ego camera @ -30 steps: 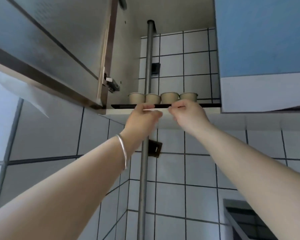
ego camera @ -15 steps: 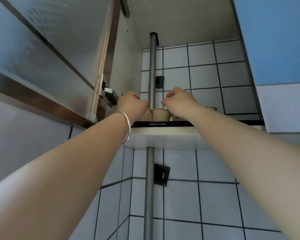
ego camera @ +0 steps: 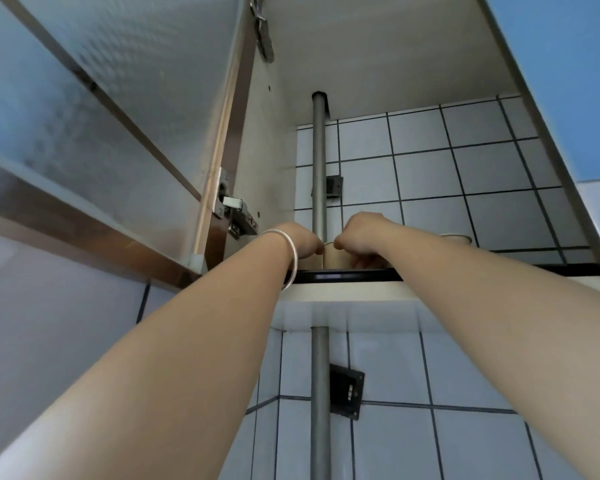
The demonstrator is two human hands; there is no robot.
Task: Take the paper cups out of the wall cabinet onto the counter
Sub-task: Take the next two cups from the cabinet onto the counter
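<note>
White-walled open wall cabinet (ego camera: 378, 64) fills the upper centre of the frame, seen from below; its back is white square tile with dark grout (ego camera: 465, 174). Frosted-glass cabinet door with brown wooden frame (ego camera: 118, 109) swung open across the upper left, metal hinge (ego camera: 234, 213) at its inner edge. Blue flat-fronted neighbouring cabinet (ego camera: 568, 81) at upper right. Grey vertical metal pipe (ego camera: 319, 161) runs up the centre, through the cabinet floor and into its top, with a small black bracket (ego camera: 334, 187) beside it inside and a larger black bracket (ego camera: 346, 389) on the tiled wall in the lower centre.

Both bare forearms reach up from the bottom corners to the black-edged cabinet shelf (ego camera: 343, 276) at mid-frame. Left hand (ego camera: 300, 242), thin silver bangle (ego camera: 290, 258) on the wrist, is curled at the left side of a tan paper cup (ego camera: 335, 258) standing on the shelf just right of the pipe; fingers are behind the hand, so contact cannot be told. Right hand (ego camera: 364, 239) is clenched over the cups, fingertips down on the cup rims, apparently gripping; the exact hold is hidden. Another tan paper cup (ego camera: 456, 238) shows only its rim at the right, past the right forearm, apart from both hands.
</note>
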